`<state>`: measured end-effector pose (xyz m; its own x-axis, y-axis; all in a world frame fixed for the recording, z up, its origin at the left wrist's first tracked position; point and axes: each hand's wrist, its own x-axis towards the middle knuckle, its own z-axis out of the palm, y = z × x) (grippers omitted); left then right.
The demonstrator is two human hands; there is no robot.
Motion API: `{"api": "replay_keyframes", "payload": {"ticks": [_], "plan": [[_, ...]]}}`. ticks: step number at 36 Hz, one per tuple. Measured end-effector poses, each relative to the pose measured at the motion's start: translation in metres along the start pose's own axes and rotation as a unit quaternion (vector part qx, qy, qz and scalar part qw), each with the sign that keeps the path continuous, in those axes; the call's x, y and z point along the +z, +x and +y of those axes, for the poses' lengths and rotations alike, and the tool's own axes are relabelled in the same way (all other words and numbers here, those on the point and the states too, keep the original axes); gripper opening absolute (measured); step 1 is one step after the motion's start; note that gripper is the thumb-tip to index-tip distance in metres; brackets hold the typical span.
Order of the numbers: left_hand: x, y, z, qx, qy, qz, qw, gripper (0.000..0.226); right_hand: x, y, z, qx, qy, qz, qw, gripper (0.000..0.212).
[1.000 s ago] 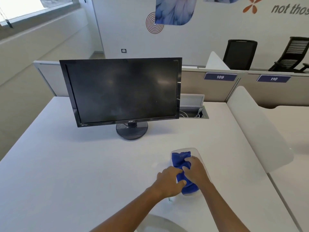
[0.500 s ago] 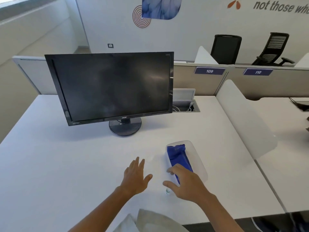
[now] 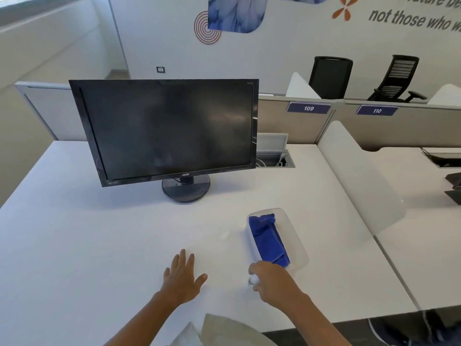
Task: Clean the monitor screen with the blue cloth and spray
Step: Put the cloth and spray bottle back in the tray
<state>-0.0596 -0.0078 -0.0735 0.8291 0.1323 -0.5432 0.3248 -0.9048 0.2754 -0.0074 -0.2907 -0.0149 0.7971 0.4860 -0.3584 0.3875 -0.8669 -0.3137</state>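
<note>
The right hand (image 3: 274, 283) is curling its fingers around a small white spray bottle (image 3: 253, 280) at the near end of the clear tray (image 3: 295, 243), where the blue cloth (image 3: 268, 239) is lying folded. The left hand (image 3: 183, 278) is resting flat and spread, holding nothing, on the white desk (image 3: 99, 245). The dark monitor (image 3: 167, 128) is standing well beyond both hands, with bare desk between.

Monitor (image 3: 172, 131): black widescreen w/ glossy bezel, upright on round dark base, at far-left-centre of white desk, screen off, faint smudges and hazy streaks on glass, turned slightly to its right. Blue cloth (image 3: 269, 239): deep blue, folded lengthwise, lies inside a clear plastic tray (image 3: 296, 236) near desk's front right, well apart from monitor. Spray (image 3: 253, 279): only a small white top shows, just beside tray's near end, mostly hidden under a hand; rest can't tell.
</note>
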Motion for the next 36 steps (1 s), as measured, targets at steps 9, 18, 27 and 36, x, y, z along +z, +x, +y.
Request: {"api": "replay_keyframes", "payload": {"ticks": [9, 18, 27, 36], "plan": [[-0.002, -0.002, -0.006, 0.011, 0.022, -0.011, 1.000, 0.088, -0.054, -0.009, -0.006, 0.021, 0.173, 0.111, 0.978, 0.015], [0.002, -0.004, -0.009, 0.004, 0.026, -0.021, 0.999, 0.088, -0.102, 0.001, 0.036, 0.063, 0.167, 0.217, 0.960, 0.018], [-0.004, 0.002, -0.006, 0.015, 0.035, -0.018, 0.999, 0.087, -0.086, 0.010, 0.082, 0.155, 0.004, 0.156, 0.975, 0.029], [-0.005, 0.007, -0.008, 0.017, 0.046, -0.013, 0.999, 0.086, -0.071, 0.016, 0.088, 0.161, -0.094, 0.112, 0.976, 0.019]]}}
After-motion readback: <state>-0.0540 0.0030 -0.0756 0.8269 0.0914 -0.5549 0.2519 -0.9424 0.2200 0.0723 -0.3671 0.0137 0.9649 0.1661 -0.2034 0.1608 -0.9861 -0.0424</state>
